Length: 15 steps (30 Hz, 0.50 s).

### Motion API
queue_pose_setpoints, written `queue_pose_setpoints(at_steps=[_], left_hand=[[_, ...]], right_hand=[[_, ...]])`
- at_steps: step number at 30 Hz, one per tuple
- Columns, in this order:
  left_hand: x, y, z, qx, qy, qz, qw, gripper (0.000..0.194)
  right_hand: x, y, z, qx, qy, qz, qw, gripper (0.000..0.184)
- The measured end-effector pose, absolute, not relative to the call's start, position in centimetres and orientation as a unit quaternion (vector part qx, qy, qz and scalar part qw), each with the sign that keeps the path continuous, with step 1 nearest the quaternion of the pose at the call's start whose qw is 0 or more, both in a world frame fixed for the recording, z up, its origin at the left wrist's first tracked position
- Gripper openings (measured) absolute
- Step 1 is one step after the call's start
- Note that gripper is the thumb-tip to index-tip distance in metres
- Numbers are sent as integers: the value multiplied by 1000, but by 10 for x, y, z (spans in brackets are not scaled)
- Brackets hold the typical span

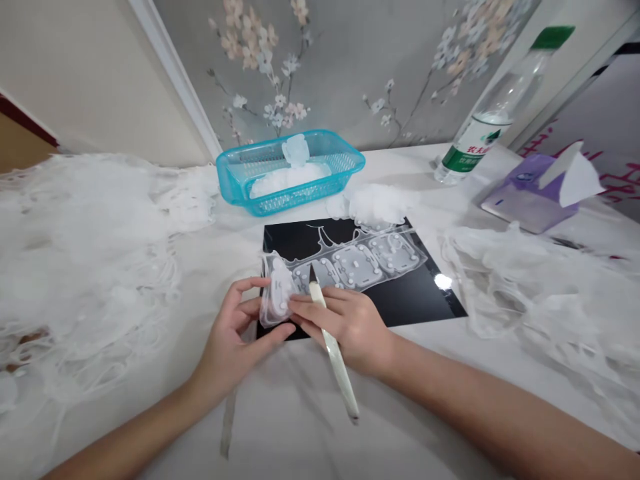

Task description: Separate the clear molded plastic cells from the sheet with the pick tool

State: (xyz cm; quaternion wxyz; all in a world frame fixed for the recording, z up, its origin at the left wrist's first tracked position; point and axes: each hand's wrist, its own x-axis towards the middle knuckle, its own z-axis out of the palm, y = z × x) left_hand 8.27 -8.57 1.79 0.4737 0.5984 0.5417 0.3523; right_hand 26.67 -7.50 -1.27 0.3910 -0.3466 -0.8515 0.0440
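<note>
A translucent moulded strip [356,265], made up of several rounded panels with small raised dots, lies across a black board [417,300]. Its left end panel is lifted and tilted. My left hand [225,343] grips that panel's left edge, with the fingers behind it and the thumb below. Tucked in my right hand [363,330] is a craft knife [336,363] with a pale handle; its dark blade points away over the strip. The fingertips of the same hand press on the right edge of the raised panel.
Behind the board stands a blue basket [235,180] holding white translucent pieces. More pieces are heaped [377,205] at the board's far edge. Stringy white scraps [95,240] cover the left side, others [540,293] the right. A water bottle [470,143] and purple tissue pack [530,193] stand back right.
</note>
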Motion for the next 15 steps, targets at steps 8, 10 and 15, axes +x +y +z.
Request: queue_pose_setpoints(at_steps=[8, 10, 15], left_hand=[[82, -86, 18, 599, 544, 359, 465, 39], [82, -85, 19, 597, 549, 355, 465, 39], [84, -85, 21, 600, 549, 346, 468, 37]], right_hand=[[266, -75, -12, -362, -836, 73, 405, 20], [266, -76, -12, -377, -834, 66, 398, 20], [266, -77, -10, -374, -842, 45, 386, 20]])
